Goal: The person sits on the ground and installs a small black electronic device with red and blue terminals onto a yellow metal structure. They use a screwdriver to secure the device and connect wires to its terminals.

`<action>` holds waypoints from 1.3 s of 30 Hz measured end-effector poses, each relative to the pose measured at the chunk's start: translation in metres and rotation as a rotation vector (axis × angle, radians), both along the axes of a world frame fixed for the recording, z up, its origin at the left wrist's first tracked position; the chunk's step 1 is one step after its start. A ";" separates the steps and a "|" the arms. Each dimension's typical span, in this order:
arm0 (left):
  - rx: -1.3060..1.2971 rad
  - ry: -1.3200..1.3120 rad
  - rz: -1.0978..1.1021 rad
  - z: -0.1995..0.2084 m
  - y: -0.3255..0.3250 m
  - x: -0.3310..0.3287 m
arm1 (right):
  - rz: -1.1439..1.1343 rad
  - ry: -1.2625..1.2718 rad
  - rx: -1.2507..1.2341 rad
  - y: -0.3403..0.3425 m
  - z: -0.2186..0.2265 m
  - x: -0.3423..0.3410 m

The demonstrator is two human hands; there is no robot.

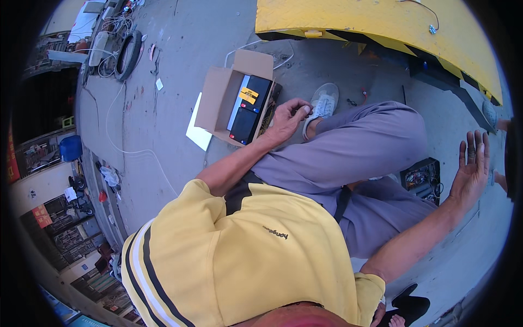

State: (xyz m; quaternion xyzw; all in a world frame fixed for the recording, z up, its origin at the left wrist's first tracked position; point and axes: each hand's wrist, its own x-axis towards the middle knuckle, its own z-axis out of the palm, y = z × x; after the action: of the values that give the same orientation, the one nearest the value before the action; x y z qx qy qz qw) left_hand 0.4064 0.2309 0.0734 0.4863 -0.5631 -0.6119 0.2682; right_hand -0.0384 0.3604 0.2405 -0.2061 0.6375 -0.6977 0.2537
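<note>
My left hand (289, 120) is closed, thumb and fingers drawn together by my shoe (325, 102). Whatever the fingers may hold is too small to make out. Just left of it stands an open cardboard box (215, 101) with raised flaps. Inside lie black batteries (245, 124) with red and blue terminal caps and a yellow label (249, 96). Out at the far right my right hand (473, 171) is raised, fingers stretched, with nothing in it. Between my bent leg and that hand, a black case (421, 177) with wires and parts inside sits on the ground.
A yellow structure (376, 22) with a black striped edge spans the upper right. White paper (200, 125) lies beside the box. A thin white cable (136, 151) crosses the floor, and a tyre (128, 55) lies upper left. Another person's hand (397, 321) shows lower right.
</note>
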 end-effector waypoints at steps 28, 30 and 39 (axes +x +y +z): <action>0.083 -1.065 -0.267 -0.154 -0.043 0.230 | -0.415 -0.158 0.004 0.043 0.001 0.061; -0.048 -1.151 -0.326 -0.140 -0.030 0.223 | -0.419 -0.163 0.029 0.041 -0.003 0.063; -0.115 -1.346 0.069 -0.136 -0.012 0.173 | -0.396 -0.163 0.069 0.021 -0.012 0.063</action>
State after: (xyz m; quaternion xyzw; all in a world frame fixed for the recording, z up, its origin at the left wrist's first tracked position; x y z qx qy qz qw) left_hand 0.5793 0.2185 -0.0627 0.7640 -0.6233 -0.1361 -0.0963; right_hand 0.0241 0.3818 0.2280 -0.0109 0.6665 -0.7260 0.1694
